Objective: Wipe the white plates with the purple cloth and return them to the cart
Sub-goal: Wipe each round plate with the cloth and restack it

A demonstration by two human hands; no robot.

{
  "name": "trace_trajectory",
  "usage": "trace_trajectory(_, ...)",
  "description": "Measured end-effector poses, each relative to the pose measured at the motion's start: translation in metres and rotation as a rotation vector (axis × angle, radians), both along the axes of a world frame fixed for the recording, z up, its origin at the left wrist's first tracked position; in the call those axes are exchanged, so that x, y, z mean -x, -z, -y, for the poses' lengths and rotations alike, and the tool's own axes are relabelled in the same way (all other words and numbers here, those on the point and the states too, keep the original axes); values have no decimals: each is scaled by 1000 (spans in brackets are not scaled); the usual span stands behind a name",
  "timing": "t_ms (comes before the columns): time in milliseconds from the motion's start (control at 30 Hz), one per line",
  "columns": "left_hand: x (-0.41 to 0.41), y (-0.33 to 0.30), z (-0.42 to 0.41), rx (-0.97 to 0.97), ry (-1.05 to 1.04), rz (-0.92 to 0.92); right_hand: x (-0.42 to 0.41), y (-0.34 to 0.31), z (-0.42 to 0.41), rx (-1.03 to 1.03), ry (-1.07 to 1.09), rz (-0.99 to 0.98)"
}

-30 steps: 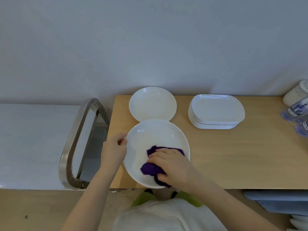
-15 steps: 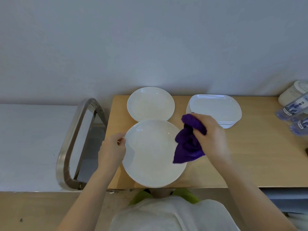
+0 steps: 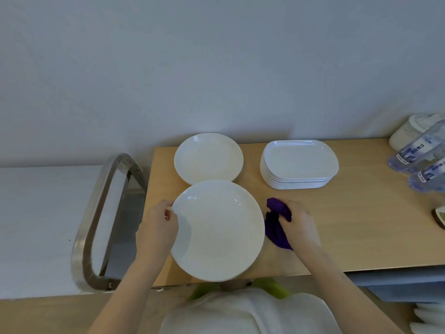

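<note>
Standing at the wooden table [image 3: 349,227], the person has a metal cart handle [image 3: 96,218] off to the left, just past the table's left edge. On the table, going from big to small, are the large round plate [image 3: 218,231] nearest the body, a second round plate [image 3: 208,159] behind it and partly overlapped by it, a stack of rectangular plates [image 3: 298,165] further right, and the purple cloth [image 3: 277,225] lying bunched just beside the large plate's right rim.

The left hand [image 3: 156,231] grips the large plate at its left rim, thumb on top and fingers curled under (the underside is hidden). The right hand [image 3: 299,221] rests on the cloth with fingers bent around its upper fold, holding it down on the table, clear of the plate.

What matters for the coming move is direction: the cart lies to the left of the plate, on the same side as the hand that already holds it. Being round, the plate has no long axis to line up. Judging from this, the wipe looks finished and the left hand is the nearer 1 to carry the plate across; the 2 water bottles [image 3: 419,162] at far right are well apart.
</note>
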State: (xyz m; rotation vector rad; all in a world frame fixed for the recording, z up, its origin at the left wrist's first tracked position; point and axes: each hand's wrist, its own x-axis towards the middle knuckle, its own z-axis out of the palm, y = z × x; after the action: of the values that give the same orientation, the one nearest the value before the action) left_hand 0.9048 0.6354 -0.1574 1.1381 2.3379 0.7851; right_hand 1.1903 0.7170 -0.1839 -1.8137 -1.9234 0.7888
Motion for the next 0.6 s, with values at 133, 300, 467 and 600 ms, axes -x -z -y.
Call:
trace_trajectory(133, -1, 0, 1, 57, 45, -84, 5, 4, 2, 68, -47, 244)
trace_trajectory(300, 2, -1, 3, 217, 120, -90, 13, -16, -2, 115, -119, 274)
trace_trajectory(467, 4, -4, 7, 179, 110, -84, 30, -42, 10, 1, -137, 59)
trace_trajectory(600, 3, -7, 10, 151, 120, -120, 50, -37, 23, -3, -263, 177)
